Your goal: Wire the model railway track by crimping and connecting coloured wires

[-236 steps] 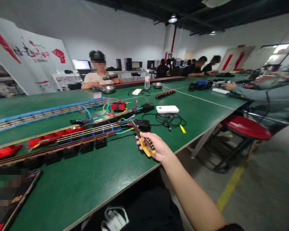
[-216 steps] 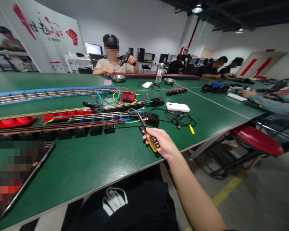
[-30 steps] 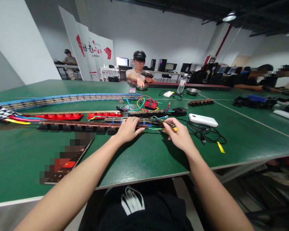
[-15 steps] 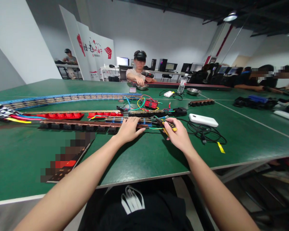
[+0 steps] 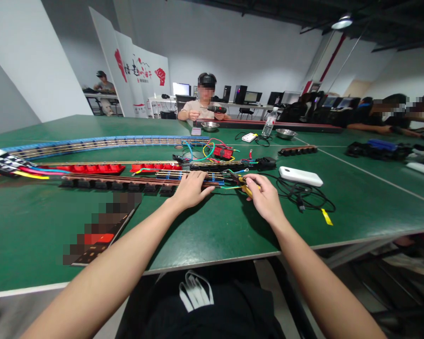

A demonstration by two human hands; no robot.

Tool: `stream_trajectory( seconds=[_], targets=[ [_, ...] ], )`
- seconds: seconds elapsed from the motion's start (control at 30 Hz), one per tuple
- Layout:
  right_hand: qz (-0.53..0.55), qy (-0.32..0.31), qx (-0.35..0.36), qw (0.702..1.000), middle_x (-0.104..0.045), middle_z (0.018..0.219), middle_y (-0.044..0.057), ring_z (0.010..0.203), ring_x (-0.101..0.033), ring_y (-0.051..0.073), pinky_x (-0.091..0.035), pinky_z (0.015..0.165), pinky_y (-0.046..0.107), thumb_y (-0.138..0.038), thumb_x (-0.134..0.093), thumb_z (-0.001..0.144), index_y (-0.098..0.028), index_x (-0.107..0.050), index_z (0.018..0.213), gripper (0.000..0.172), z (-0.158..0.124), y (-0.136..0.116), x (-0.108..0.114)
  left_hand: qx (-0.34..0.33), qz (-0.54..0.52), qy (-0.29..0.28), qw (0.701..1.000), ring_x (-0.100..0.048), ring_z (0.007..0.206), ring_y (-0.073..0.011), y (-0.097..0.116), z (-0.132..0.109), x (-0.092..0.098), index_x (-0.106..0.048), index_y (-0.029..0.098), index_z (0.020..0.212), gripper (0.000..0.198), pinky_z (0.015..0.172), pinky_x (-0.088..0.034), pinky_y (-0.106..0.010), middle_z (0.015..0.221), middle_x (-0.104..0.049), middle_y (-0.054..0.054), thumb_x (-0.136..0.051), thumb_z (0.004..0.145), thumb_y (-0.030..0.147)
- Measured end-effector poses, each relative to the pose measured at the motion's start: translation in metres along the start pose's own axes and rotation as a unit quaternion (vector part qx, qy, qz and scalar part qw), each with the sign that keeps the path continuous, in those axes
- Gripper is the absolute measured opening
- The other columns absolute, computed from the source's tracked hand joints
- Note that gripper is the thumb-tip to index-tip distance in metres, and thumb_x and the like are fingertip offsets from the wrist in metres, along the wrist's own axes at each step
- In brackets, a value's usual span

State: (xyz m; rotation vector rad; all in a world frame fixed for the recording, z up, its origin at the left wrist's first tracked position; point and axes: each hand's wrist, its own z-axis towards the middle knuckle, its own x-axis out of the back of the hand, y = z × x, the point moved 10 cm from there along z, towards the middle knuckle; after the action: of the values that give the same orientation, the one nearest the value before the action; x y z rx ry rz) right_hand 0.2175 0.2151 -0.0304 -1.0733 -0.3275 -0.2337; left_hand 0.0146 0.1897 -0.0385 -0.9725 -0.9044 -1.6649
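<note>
My left hand (image 5: 191, 192) lies over the right end of a long brown rail with black brackets (image 5: 127, 182), its fingers curled across it and its thumb along the near side. Under and beyond those fingers runs a short blue track piece (image 5: 169, 174) with brass-coloured strips. My right hand (image 5: 265, 195) is closed around pliers with yellow-and-black handles (image 5: 246, 190). Their dark jaws point left, towards the wires at the rail's end. Close to the jaws is a thin green wire (image 5: 229, 187); whether they touch it I cannot tell.
Beyond lie red track pieces (image 5: 101, 168), a black track piece (image 5: 222, 165) and a curved blue track (image 5: 109, 144). A white power bank (image 5: 301, 176) and a coiled black cable (image 5: 300, 197) sit at right. Across the table, a person (image 5: 205, 106) holds a power drill (image 5: 216, 109).
The pliers have turned slightly in my right hand and their yellow handles show more. My left hand stays on the rail. The person opposite has lifted a hand from the metal bowl.
</note>
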Motion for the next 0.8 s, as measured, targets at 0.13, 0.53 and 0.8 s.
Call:
stream_trajectory(
  seconds=[0.13, 0.53, 0.8],
  targets=[
    [0.021, 0.025, -0.005, 0.999, -0.060, 0.110, 0.010, 0.074, -0.067, 0.017, -0.057, 0.047, 0.024, -0.054, -0.056, 0.083, -0.017, -0.069, 0.100, 0.042, -0.002, -0.003, 0.003, -0.001, 0.000, 0.000, 1.000, -0.051, 0.116, -0.0286, 0.000, 0.000, 0.000, -0.053, 0.017, 0.117, 0.041, 0.094, -0.040, -0.043, 0.126, -0.057, -0.013, -0.046, 0.093, 0.049],
    [0.103, 0.017, -0.052, 0.993, -0.067, 0.097, 0.009, 0.076, -0.069, 0.021, -0.056, 0.046, 0.025, -0.056, -0.064, 0.077, -0.016, -0.070, 0.101, 0.047, 0.002, 0.007, 0.001, 0.001, 0.001, 0.002, 1.000, -0.051, 0.117, -0.0283, 0.000, 0.000, 0.000, -0.053, 0.017, 0.118, 0.041, 0.095, -0.039, -0.042, 0.128, -0.057, -0.013, -0.047, 0.093, 0.049],
    [0.046, 0.012, -0.001, 0.999, -0.063, 0.112, 0.011, 0.074, -0.067, 0.016, -0.056, 0.055, 0.027, -0.049, -0.066, 0.078, -0.018, -0.075, 0.104, 0.041, 0.000, 0.000, 0.001, 0.003, 0.006, 0.001, 1.000, -0.051, 0.117, -0.0282, -0.001, -0.001, 0.000, -0.053, 0.017, 0.119, 0.042, 0.096, -0.039, -0.043, 0.128, -0.058, -0.012, -0.047, 0.093, 0.049]
  ],
)
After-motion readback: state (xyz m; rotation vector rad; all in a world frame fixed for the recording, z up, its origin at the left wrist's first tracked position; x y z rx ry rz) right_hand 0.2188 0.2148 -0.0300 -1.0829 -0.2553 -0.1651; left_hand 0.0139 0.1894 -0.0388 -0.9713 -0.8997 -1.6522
